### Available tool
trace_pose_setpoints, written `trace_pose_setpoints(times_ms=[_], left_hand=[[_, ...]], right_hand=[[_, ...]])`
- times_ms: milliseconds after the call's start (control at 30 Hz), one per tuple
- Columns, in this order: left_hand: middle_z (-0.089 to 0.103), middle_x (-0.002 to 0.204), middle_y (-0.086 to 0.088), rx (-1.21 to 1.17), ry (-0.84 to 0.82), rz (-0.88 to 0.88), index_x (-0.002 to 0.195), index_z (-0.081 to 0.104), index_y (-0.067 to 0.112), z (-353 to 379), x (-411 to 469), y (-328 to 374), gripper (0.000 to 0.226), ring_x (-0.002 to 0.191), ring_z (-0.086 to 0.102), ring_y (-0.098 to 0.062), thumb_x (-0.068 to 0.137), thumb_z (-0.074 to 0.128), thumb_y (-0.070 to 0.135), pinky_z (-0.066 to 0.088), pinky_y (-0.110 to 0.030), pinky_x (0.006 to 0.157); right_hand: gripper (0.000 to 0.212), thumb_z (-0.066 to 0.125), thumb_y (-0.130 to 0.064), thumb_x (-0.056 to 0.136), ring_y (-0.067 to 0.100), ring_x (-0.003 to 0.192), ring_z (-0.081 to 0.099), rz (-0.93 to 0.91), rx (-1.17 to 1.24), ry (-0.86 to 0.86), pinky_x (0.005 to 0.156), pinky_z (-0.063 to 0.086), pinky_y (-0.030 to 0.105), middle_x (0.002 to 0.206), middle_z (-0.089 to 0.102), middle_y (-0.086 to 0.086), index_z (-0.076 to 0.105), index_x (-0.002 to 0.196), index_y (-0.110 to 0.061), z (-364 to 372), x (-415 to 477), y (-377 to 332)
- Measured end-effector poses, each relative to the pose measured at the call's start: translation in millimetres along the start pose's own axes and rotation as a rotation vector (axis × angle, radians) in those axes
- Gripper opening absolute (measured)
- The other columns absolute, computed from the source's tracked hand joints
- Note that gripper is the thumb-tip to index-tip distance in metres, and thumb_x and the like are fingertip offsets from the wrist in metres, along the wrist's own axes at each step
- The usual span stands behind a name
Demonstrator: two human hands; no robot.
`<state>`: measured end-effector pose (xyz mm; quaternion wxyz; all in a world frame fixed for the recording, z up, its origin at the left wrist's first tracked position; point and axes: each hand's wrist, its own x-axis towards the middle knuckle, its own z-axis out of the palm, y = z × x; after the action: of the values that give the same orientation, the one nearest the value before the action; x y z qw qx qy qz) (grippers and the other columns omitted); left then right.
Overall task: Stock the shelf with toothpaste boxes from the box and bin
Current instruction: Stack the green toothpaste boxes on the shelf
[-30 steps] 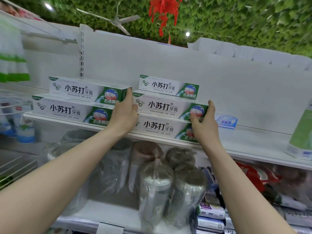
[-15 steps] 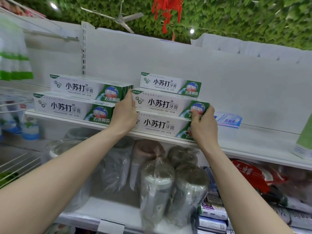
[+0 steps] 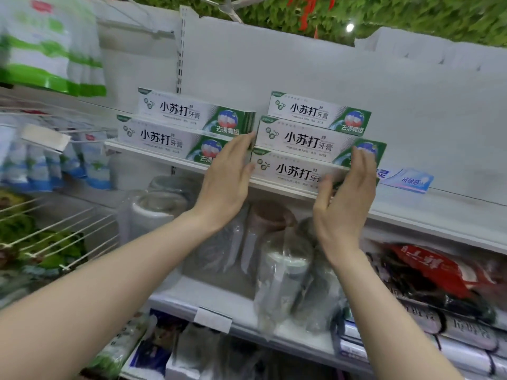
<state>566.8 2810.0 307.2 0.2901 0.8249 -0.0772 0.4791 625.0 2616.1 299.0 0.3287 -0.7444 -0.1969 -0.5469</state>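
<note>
Plain white back panel, slotted metal upright at its left edge. Green leaf-covered ceiling above; small round lamp lit; red hanging ornament. White wire rack at left.

The white shelf bears a left toothpaste stack, right toothpaste stack, blue box.

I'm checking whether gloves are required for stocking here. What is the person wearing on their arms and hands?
Nothing shows. The left hand and right hand are bare: no gloves, rings or watch. The left forearm and right forearm are bare too, up to the picture's edge, with no sleeve in view.
</note>
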Motion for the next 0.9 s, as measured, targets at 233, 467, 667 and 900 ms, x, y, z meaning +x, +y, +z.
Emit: trace_pose_setpoints(times_ms=[233, 467, 667, 900], left_hand=[[0.062, 0.115, -0.01, 0.054, -0.091, 0.148, 0.12, 0.062, 0.008, -59.5, -69.2, -63.5, 0.032, 0.108, 0.058, -0.026, 0.091, 0.051, 0.002, 0.046, -0.035, 0.096], [0.064, 0.112, -0.006, 0.084, -0.288, 0.008, 0.117, 0.065, 0.01, -120.1, -175.9, -167.9, 0.029, 0.103, 0.059, -0.02, 0.092, 0.051, 0.003, 0.04, -0.019, 0.089], [0.064, 0.112, -0.006, 0.094, -0.399, -0.189, 0.117, 0.065, 0.01, -149.0, -280.3, -248.0, 0.028, 0.105, 0.059, -0.022, 0.094, 0.05, 0.006, 0.044, -0.028, 0.089], [0.061, 0.118, 0.002, 0.154, -0.474, -0.551, 0.122, 0.062, 0.018, -156.0, -414.9, -320.5, 0.029, 0.106, 0.055, -0.015, 0.095, 0.053, 0.011, 0.046, -0.03, 0.09]], right_hand=[[0.049, 0.052, -0.01, 0.093, 0.035, 0.139, 0.034, -0.007, 0.055, -0.119, 0.117, 0.025, 0.042, 0.142, 0.043, 0.021, 0.044, 0.14, 0.001, 32.4, -100.8, -77.7], [0.047, 0.053, -0.004, 0.09, 0.036, 0.138, 0.036, 0.094, 0.092, -0.404, 0.115, 0.029, 0.046, 0.138, 0.047, 0.019, 0.047, 0.137, -0.001, 71.4, -244.1, -160.4], [0.048, 0.054, -0.005, 0.09, 0.033, 0.137, 0.038, 0.17, 0.09, -0.675, 0.116, 0.028, 0.042, 0.138, 0.048, 0.017, 0.047, 0.138, -0.004, 92.6, -363.2, -203.1], [0.051, 0.054, 0.001, 0.088, 0.03, 0.136, 0.039, 0.204, 0.135, -0.99, 0.113, 0.032, 0.045, 0.139, 0.047, 0.014, 0.047, 0.139, -0.006, 121.5, -486.2, -218.8]])
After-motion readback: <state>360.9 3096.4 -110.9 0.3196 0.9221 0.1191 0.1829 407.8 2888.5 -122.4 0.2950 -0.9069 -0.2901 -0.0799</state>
